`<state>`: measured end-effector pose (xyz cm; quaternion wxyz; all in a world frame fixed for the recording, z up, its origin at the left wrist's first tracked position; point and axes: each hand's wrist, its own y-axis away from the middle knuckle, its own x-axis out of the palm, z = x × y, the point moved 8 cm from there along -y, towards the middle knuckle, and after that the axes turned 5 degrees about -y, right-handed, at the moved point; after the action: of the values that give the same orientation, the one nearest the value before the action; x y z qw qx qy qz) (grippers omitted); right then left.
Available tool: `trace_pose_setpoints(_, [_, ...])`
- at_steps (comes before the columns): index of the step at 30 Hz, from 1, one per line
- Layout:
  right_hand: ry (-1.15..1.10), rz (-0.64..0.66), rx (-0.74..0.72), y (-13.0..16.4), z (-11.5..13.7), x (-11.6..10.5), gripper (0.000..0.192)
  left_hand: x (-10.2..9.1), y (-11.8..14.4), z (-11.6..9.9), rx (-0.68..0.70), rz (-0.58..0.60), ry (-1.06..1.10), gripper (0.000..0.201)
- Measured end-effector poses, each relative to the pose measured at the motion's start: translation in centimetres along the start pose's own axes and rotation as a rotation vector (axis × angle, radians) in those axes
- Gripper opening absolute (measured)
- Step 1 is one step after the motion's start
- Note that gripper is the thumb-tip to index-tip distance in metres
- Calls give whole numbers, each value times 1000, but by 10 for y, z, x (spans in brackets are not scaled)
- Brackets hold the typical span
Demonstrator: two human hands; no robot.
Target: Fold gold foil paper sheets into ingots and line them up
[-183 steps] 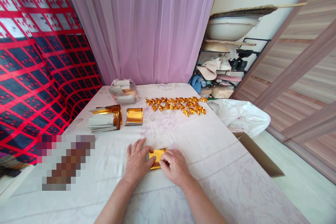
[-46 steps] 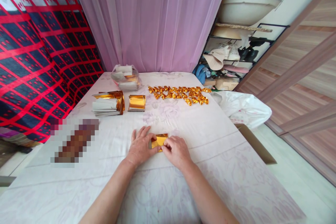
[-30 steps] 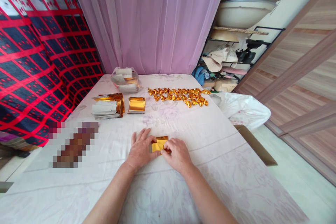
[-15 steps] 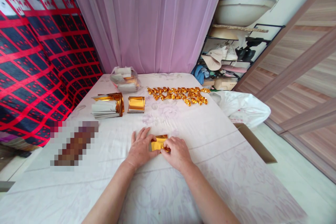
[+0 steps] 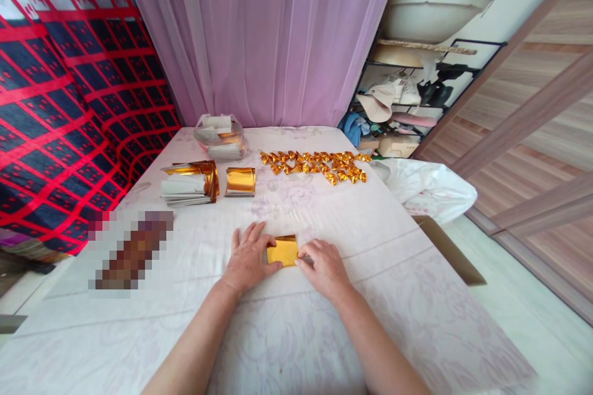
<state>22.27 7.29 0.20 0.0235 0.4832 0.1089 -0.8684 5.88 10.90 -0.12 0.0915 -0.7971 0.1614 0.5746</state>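
A small sheet of gold foil paper lies flat on the table in front of me. My left hand grips its left side, the thumb on the lower edge and the index finger bent onto the upper corner; the other fingers stretch onto the cloth. At the right edge, my right hand has its thumb and curled fingers pinched on the sheet's side. Beyond my hands stand a short stack of gold sheets and a larger, fanned stack. Several folded gold foil pieces lie in rows farther right.
A clear plastic bag with more sheets sits at the table's far left. The flowered tablecloth covers the table. A white plastic bag and a cardboard box are beyond the right edge. A pixelated patch hides something at left.
My right hand has moved slightly right, from over the sheet to its right edge. The right side of the sheet, bunched under the fingers before, now lies flatter. My left hand stays put.
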Motion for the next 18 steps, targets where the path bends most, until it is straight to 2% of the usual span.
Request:
trace_pose_setpoints(8, [-101, 4, 0, -3, -5, -6, 13, -1, 0, -1, -3, -7, 8, 35])
trace_pose_setpoints(14, [-178, -78, -131, -6, 25, -7, 13, -2, 0, -1, -8, 7, 0, 35])
trace_pose_setpoints(18, [-138, -49, -201, -6, 37, 7, 13, -3, 0, -2, -6, 12, -6, 34])
